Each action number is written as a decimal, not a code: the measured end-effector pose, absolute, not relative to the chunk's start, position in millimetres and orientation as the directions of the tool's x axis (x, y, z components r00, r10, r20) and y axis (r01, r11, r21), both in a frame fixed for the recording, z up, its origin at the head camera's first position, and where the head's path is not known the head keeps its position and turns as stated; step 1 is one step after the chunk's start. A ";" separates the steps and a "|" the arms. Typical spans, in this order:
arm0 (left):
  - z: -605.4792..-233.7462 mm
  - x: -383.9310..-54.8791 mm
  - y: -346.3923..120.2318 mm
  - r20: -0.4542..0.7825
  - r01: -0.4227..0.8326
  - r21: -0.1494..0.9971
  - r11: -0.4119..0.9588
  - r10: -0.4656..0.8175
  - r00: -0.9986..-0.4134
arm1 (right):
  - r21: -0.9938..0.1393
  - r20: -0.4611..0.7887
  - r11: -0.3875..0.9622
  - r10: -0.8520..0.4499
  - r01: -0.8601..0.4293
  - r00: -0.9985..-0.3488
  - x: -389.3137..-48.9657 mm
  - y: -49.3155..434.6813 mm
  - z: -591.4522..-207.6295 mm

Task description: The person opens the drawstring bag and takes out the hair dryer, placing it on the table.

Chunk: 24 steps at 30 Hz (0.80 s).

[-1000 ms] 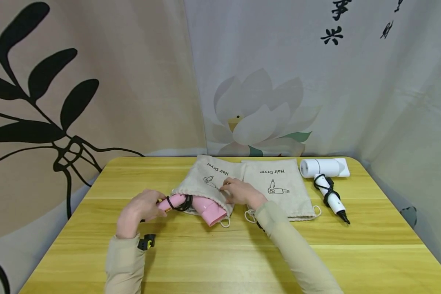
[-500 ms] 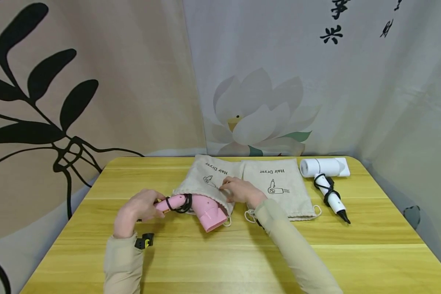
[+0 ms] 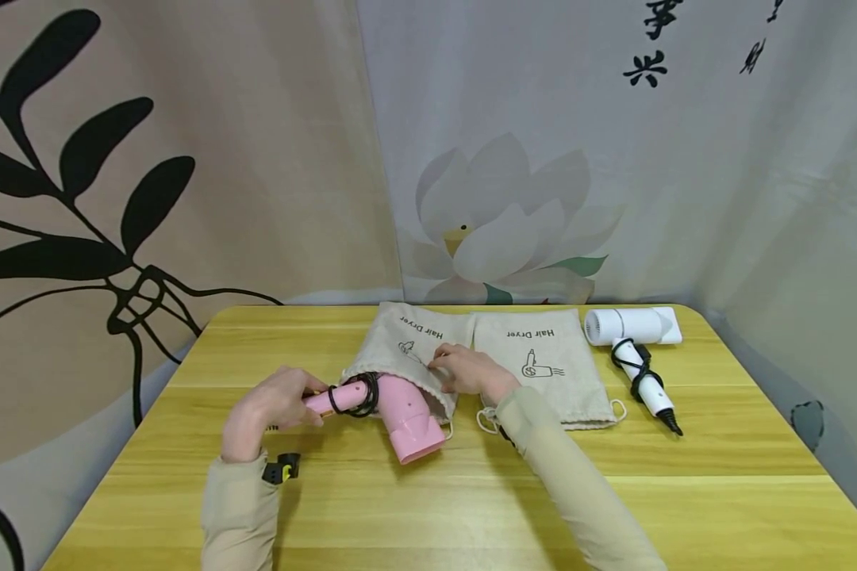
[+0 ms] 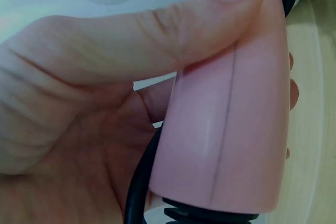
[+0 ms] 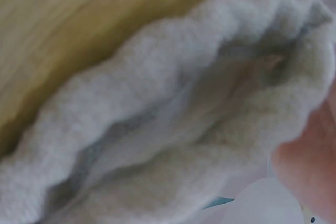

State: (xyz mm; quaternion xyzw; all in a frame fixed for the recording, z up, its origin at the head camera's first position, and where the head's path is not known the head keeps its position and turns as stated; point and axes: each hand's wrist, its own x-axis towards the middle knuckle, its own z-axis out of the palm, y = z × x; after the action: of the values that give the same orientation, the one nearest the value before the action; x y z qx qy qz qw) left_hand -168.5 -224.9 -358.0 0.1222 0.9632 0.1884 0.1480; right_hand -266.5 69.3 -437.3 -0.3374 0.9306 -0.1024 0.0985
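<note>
In the head view my left hand (image 3: pixel 274 404) grips the handle of a pink hair dryer (image 3: pixel 409 420). The left wrist view shows my thumb laid over that handle (image 4: pixel 226 140), with a black cord at its lower end. More black cord is coiled round the handle near the barrel. The dryer's wide nozzle sticks out of the mouth of a beige drawstring bag (image 3: pixel 400 337), and its back part is hidden at the opening. My right hand (image 3: pixel 471 373) pinches the bag's edge. In the right wrist view the bag's gathered mouth (image 5: pixel 147 66) gapes, blurred.
A second beige bag (image 3: pixel 543 404), printed "Hair Dryer", lies flat just right of the first. At the back right lies a white hair dryer (image 3: pixel 624 326) with its cord wound round the handle. Everything lies on a wooden table (image 3: pixel 428 507) before a curtain (image 3: pixel 293 159).
The pink hair dryer has slid toward me, and more of its barrel now shows outside the bag. Its nozzle has moved nearer the table's front. My right hand stays at the bag.
</note>
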 end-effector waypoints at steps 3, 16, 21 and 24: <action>-359.2 -167.9 -226.0 -0.230 0.217 0.414 0.884 0.332 -0.915 | -0.260 -0.109 0.755 -0.643 -0.602 -0.758 -266.3 68.9 -437.1; -357.3 -167.5 -235.7 -0.142 0.400 0.429 0.810 0.498 -0.856 | -0.224 -0.125 0.770 -0.630 -0.597 -0.766 -263.8 68.3 -437.5; -353.7 -166.3 -239.3 -0.125 0.394 0.494 0.775 0.512 -0.850 | -0.221 -0.129 0.782 -0.616 -0.583 -0.777 -263.1 67.5 -437.5; -351.5 -165.3 -240.2 -0.114 0.376 0.540 0.753 0.508 -0.854 | -0.217 -0.133 0.788 -0.608 -0.576 -0.783 -262.2 67.0 -438.1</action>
State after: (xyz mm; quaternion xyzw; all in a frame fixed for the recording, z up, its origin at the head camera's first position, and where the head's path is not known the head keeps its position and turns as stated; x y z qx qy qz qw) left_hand -165.3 -240.2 -351.5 0.2384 0.9275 0.2581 0.1280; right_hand -262.2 67.0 -438.1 -0.3147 0.9405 -0.0824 0.0980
